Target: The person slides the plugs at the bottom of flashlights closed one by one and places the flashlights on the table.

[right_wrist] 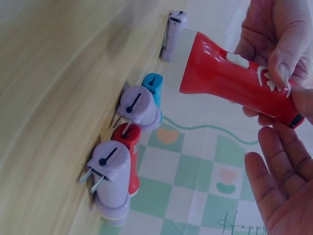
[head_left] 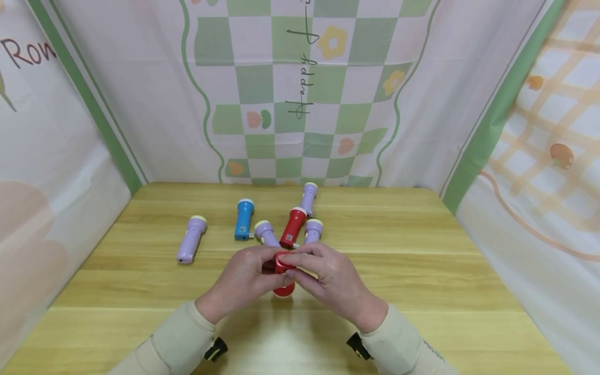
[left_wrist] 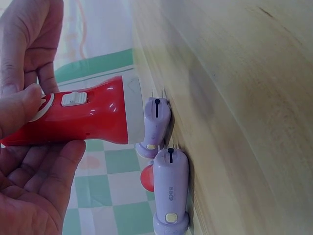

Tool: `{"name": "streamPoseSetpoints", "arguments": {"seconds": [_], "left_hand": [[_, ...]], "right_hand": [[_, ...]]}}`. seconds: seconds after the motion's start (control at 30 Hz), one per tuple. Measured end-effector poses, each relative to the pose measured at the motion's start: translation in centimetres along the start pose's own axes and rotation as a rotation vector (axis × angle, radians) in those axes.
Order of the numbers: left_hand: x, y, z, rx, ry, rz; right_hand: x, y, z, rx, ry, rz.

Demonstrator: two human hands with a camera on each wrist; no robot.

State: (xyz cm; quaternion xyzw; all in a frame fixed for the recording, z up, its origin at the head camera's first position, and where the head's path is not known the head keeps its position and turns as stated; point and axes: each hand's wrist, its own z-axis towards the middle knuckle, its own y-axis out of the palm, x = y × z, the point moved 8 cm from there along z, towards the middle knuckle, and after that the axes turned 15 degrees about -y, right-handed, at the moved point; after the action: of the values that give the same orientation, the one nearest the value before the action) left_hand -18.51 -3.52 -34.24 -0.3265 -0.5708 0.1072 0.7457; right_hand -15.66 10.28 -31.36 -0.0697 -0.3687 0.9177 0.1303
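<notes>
A red flashlight [head_left: 283, 290] is held between both hands, its wide head pointing down and its tail end up. A white switch [left_wrist: 74, 98] and a white raised pattern show on its side. My left hand [head_left: 248, 271] grips the body, with the thumb across the white pattern in the right wrist view. At the tail end, my right hand [head_left: 330, 276] pinches with thumb and fingertips, while its other fingers [right_wrist: 274, 183] extend beside it. In the head view, the fingers partly hide the flashlight body.
Beyond the hands lie a red flashlight [head_left: 294, 227], a blue flashlight [head_left: 244, 219] and several purple flashlights [head_left: 191, 239] on the wooden table [head_left: 422, 271]. Metal prongs [right_wrist: 93, 178] stick out of one purple flashlight. A patterned cloth [head_left: 300, 83] hangs behind the table.
</notes>
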Motion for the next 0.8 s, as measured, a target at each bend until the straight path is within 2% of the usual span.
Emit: {"name": "streamPoseSetpoints", "arguments": {"seconds": [0.53, 0.67, 0.8], "left_hand": [[-0.04, -0.05, 0.38, 0.021, 0.001, -0.001], [0.07, -0.19, 0.40, 0.052, 0.000, 0.045], [0.35, -0.42, 0.29, 0.105, 0.025, 0.113]], "right_hand": [[-0.29, -0.06, 0.12, -0.015, -0.061, -0.073], [-0.32, -0.12, 0.13, -0.012, -0.070, -0.087], [-0.39, -0.15, 0.20, -0.013, -0.080, -0.100]]}}
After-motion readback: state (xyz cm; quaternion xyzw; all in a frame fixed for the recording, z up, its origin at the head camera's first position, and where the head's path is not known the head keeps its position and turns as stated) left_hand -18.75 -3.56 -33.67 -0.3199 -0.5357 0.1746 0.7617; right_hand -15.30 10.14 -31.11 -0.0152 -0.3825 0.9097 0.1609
